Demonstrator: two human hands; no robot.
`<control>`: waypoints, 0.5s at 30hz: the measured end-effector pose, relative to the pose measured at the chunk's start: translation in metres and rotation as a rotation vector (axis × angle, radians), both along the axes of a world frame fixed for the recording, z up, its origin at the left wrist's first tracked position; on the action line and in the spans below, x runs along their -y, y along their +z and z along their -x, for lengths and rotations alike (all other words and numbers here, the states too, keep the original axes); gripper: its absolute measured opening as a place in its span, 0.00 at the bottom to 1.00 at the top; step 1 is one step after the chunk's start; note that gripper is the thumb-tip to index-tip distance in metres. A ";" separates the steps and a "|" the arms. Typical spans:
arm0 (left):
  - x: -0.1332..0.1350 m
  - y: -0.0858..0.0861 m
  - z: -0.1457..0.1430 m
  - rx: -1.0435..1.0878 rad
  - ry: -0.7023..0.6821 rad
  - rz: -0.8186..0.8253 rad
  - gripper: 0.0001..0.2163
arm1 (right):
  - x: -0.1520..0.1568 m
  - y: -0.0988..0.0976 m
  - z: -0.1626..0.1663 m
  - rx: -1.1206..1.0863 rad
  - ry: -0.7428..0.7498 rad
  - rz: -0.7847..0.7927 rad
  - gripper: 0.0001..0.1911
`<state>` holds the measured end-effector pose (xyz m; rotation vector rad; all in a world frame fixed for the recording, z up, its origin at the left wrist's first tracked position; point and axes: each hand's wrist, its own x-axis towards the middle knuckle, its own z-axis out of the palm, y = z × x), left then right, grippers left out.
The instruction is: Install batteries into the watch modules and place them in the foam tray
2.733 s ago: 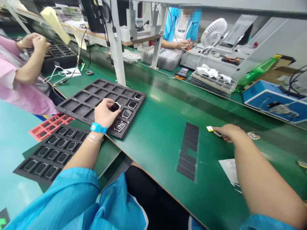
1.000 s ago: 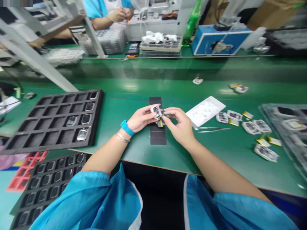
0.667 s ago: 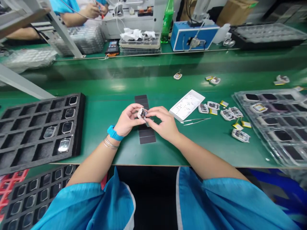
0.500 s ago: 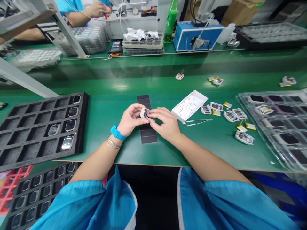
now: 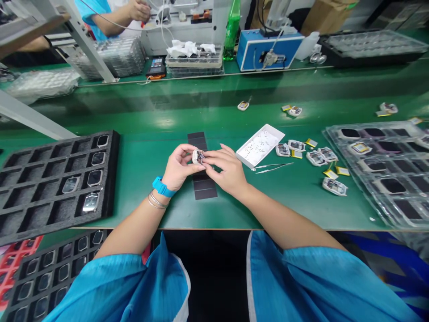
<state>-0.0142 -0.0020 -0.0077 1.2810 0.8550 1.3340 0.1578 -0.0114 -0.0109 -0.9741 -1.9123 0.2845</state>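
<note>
Between the thumb and fingers of my left hand (image 5: 176,169) is a small white smartwatch case (image 5: 195,157), its open side with dark electronics facing right. The fingertips and thumb of my right hand (image 5: 228,173) pinch at that open side; they hide the part they touch. Both hands are held over a strip of black rectangular sheets (image 5: 205,189) on the green bench. To the right of my right hand lie metal tweezers (image 5: 274,168), beside a white box lid (image 5: 240,154) with many tiny parts in it.
Several opened watch cases (image 5: 334,186) with yellow-edged batteries (image 5: 342,171) lie to the right, before clear plastic trays (image 5: 365,188). On the left, a black foam tray (image 5: 110,179) holds several watches. Behind stand a blue machine (image 5: 254,51), a green bottle (image 5: 231,31) and a co-worker's arm (image 5: 112,23).
The watch case has turned slightly in my hands, showing more of its inside on the right. My fingers stay on it. The whole view has shifted a little.
</note>
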 end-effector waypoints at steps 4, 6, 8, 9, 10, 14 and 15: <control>0.001 -0.001 -0.002 -0.003 0.015 0.006 0.27 | 0.000 0.000 0.001 0.015 -0.010 -0.015 0.07; 0.001 -0.002 -0.002 -0.007 0.021 0.004 0.28 | 0.001 0.000 0.001 0.028 -0.026 -0.036 0.07; 0.000 -0.003 -0.003 -0.007 0.029 -0.004 0.28 | 0.002 -0.001 0.001 0.036 -0.042 -0.073 0.07; 0.000 -0.003 -0.003 -0.005 0.031 -0.005 0.28 | 0.001 -0.001 0.001 0.037 -0.046 -0.093 0.07; -0.001 -0.004 -0.003 -0.001 0.033 -0.003 0.28 | 0.001 -0.002 0.002 0.038 -0.046 -0.105 0.07; -0.001 -0.004 -0.005 0.041 0.021 0.036 0.28 | -0.002 0.005 0.001 0.015 -0.060 -0.080 0.06; 0.000 -0.004 -0.006 0.055 0.015 0.054 0.28 | -0.003 0.010 -0.002 0.002 -0.075 -0.073 0.05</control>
